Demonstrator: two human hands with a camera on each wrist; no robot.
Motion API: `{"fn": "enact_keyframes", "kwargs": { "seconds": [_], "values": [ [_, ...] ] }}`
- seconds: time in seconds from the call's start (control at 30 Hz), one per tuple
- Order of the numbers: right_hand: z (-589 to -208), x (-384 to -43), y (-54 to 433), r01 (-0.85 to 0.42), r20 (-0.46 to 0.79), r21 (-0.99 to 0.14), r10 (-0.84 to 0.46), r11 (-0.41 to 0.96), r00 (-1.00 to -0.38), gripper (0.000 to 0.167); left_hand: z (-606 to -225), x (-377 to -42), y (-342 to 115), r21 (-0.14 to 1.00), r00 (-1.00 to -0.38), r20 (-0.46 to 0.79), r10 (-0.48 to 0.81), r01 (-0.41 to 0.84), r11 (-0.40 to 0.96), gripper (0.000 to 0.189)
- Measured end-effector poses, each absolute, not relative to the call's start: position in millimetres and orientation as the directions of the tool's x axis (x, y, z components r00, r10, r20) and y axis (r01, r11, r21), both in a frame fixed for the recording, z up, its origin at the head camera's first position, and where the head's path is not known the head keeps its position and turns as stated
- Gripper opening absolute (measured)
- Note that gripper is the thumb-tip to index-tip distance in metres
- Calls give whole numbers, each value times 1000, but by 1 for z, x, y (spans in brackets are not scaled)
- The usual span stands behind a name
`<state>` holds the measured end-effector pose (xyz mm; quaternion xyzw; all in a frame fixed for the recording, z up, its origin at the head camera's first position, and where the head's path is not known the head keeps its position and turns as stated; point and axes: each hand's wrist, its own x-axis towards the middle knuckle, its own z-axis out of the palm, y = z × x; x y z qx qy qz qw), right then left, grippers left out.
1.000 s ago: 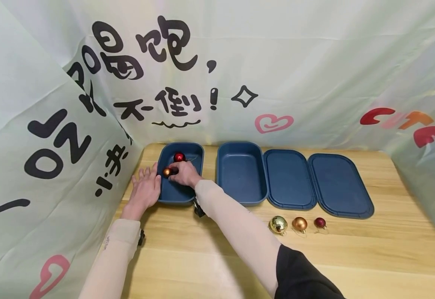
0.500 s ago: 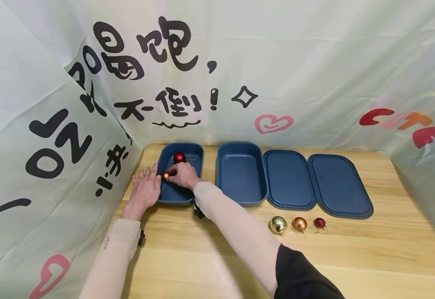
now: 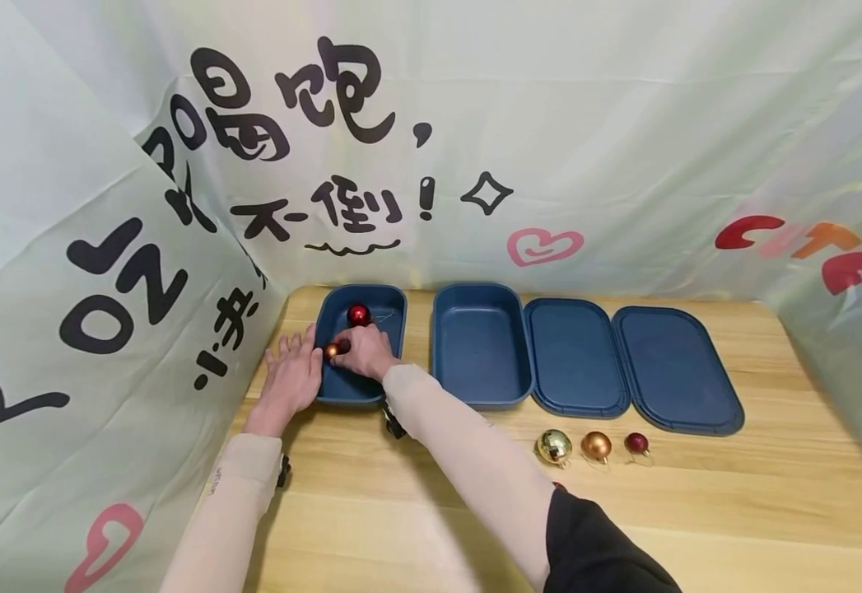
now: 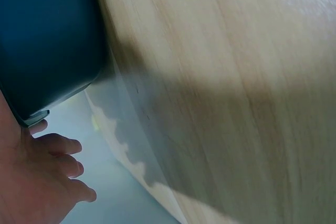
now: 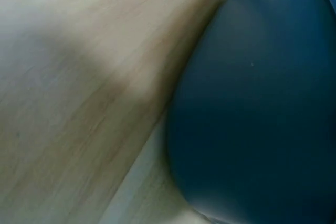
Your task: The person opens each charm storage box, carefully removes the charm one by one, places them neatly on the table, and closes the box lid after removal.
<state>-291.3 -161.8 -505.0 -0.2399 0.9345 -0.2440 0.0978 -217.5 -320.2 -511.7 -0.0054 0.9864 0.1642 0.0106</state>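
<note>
My right hand (image 3: 367, 350) reaches into the leftmost blue box (image 3: 352, 389) and pinches a small copper Christmas bauble (image 3: 332, 352) between thumb and fingers, low in the box near its left wall. A red bauble (image 3: 359, 314) with a thread loop lies farther back in the same box. Along the box's left edge rests my left hand (image 3: 293, 375), its fingers spread and pointing away. The left wrist view has the left hand (image 4: 42, 177) beside the box's outer wall (image 4: 47, 35). In the right wrist view that box (image 5: 252, 103) hides the right hand.
A second open blue box (image 3: 481, 350) stands to the right, followed by two flat blue lids (image 3: 577, 356). In front lie a gold bauble (image 3: 553, 446), a copper bauble (image 3: 597, 445) and a dark red one (image 3: 636, 443). A red bit (image 3: 560, 487) peeks out by the right sleeve.
The right hand has brought the copper bauble slightly lower and nearer within the box. The left hand stays at the box's edge. A red bit now shows beside the right sleeve.
</note>
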Motion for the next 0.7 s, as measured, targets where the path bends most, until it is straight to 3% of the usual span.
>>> {"fn": "enact_keyframes", "kwargs": {
  "seconds": [0.7],
  "values": [
    [-460, -287, -103, -453, 143, -741, -542, 496, -828, 35, -508, -215, -320, 308, -1000, -17, 0, -6, 952, 60]
  ]
}}
